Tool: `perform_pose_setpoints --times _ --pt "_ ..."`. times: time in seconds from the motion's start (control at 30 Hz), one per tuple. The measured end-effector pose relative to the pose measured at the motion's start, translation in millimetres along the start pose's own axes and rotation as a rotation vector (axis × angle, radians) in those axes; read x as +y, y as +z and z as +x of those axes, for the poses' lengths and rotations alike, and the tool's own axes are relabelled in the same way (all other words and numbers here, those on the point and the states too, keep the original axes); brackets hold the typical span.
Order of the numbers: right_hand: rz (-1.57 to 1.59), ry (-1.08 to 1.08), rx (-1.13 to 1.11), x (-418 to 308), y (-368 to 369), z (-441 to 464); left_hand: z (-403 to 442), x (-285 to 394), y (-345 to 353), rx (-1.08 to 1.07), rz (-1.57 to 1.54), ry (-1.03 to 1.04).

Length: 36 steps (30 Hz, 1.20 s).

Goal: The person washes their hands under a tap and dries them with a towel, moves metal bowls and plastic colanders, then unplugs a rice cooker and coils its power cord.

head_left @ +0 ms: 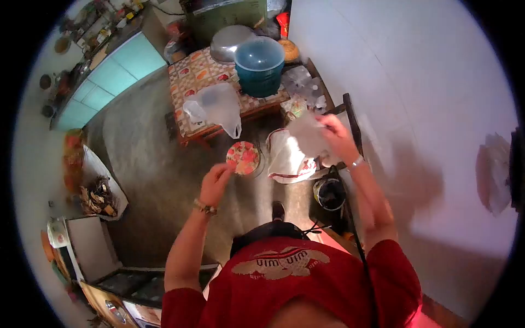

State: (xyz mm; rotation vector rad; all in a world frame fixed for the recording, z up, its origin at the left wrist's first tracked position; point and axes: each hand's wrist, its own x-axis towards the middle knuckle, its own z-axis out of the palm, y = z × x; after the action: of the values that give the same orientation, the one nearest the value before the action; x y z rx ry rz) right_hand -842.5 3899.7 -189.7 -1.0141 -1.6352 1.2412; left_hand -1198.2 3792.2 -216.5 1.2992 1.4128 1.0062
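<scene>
Hanging from a pinch of the right hand [338,139], a blurred pale sheet [307,133] is held above a white, red-edged cloth [287,167]. The left hand [213,185] is half-curled near a round floral stool [244,157]; whether anything is gripped there cannot be told. The sheet is best steadied by a firm pinch.

We wear a red, short-sleeved shirt [339,284] with a pale print [279,263] and dark lettering across it. Our left hand [216,181] has a chunky bracelet [205,207] at the wrist, our right hand [336,134] a slim, silvery band [356,162]. One shoe [279,211] shows, dark.
</scene>
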Motion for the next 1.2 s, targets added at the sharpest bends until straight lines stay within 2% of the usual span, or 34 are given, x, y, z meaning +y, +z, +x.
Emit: perform_pose_setpoints --times 0.03,0.07,0.1,0.13,0.17,0.2,0.23,0.3,0.33,0.43,0.47,0.5,0.57,0.6,0.67,0.7,0.77,0.8,0.9,0.97,1.03,1.1,1.13,1.2 --pt "0.031 -0.121 -0.142 -12.8 24.6 14.8 8.2 14.7 3.6 -0.063 0.139 0.204" --pt "0.028 -0.108 -0.191 -47.9 61.3 22.8 12.3 23.5 5.4 -0.123 0.282 0.405" --pt "0.084 0.056 -0.31 -72.9 97.4 23.2 14.7 25.5 7.4 -0.109 0.279 0.406" --pt "0.003 -0.247 -0.459 -79.1 133.2 28.4 12.2 24.8 4.8 -0.229 0.592 0.42" --pt "-0.065 -0.246 -0.635 -112.0 166.6 20.9 9.6 24.2 2.3 -0.352 0.89 0.476" --pt "-0.446 -0.459 -0.664 -119.2 193.2 16.4 7.9 24.5 -5.1 -0.348 0.931 0.48" --pt "-0.437 -0.471 -0.678 -126.7 213.5 11.2 6.7 25.0 -16.6 -0.264 0.832 0.454" --pt "-0.324 -0.536 -0.875 -144.9 252.2 -5.5 -0.8 30.2 -49.1 -0.078 0.548 0.393" --pt "-0.248 -0.682 -0.868 -154.2 268.7 -18.1 -9.5 35.4 -68.5 -0.004 0.443 0.365" --pt "-0.332 -0.761 -1.017 -169.4 297.9 -42.5 -44.7 45.4 -119.6 0.134 0.283 0.314" --pt "-0.363 -0.684 -1.075 -166.9 304.2 -42.8 -57.5 48.3 -135.2 0.168 0.251 0.302" --pt "-0.352 -0.702 -1.109 -163.0 309.2 -37.2 -70.5 51.8 -151.1 0.193 0.226 0.289" --pt "-0.27 -0.813 -0.917 -161.1 319.8 -31.8 -98.4 61.3 -180.6 0.203 0.195 0.263" --pt "-0.256 -0.834 -0.939 -163.8 321.4 -31.0 -112.3 66.6 -190.3 0.195 0.19 0.252" --pt "-0.214 -0.635 -0.842 -173.8 326.2 -27.9 -138.1 80.9 -201.2 0.14 0.208 0.233" --pt "-0.209 -0.66 -0.848 -168.4 334.6 -22.7 -147.6 88.0 -202.8 0.104 0.234 0.234" --pt "0.376 0.601 -0.948 -143.2 354.9 -9.2 -162.1 98.5 -190.1 0.001 0.322 0.255" --pt "0.214 0.684 -0.906 -143.9 372.3 -10.2 -166.8 101.5 -178.5 -0.051 0.396 0.281" --pt "0.218 0.515 -1.017 -141.7 413.9 -26.2 -170.3 112.0 -152.5 -0.157 0.574 0.317" --pt "0.233 0.388 -1.177 -156.2 423.2 -41.4 -174.6 121.1 -143.6 -0.224 0.643 0.317" --pt "0.189 0.151 -1.371 -175.3 435.2 -55.1 -181.2 131.8 -140.6 -0.287 0.681 0.325" --pt "0.069 -0.19 -1.49 -193.5 459.8 -71.5 -177.8 139.4 -136.8 -0.348 0.755 0.332" --pt "-0.01 -0.366 -1.519 -196.2 473.1 -79.9 -172.6 143.7 -139.7 -0.379 0.794 0.327" --pt "-0.092 -0.525 -1.535 -199.8 485.3 -90.5 -156.9 148.2 -152.0 -0.435 0.888 0.305"
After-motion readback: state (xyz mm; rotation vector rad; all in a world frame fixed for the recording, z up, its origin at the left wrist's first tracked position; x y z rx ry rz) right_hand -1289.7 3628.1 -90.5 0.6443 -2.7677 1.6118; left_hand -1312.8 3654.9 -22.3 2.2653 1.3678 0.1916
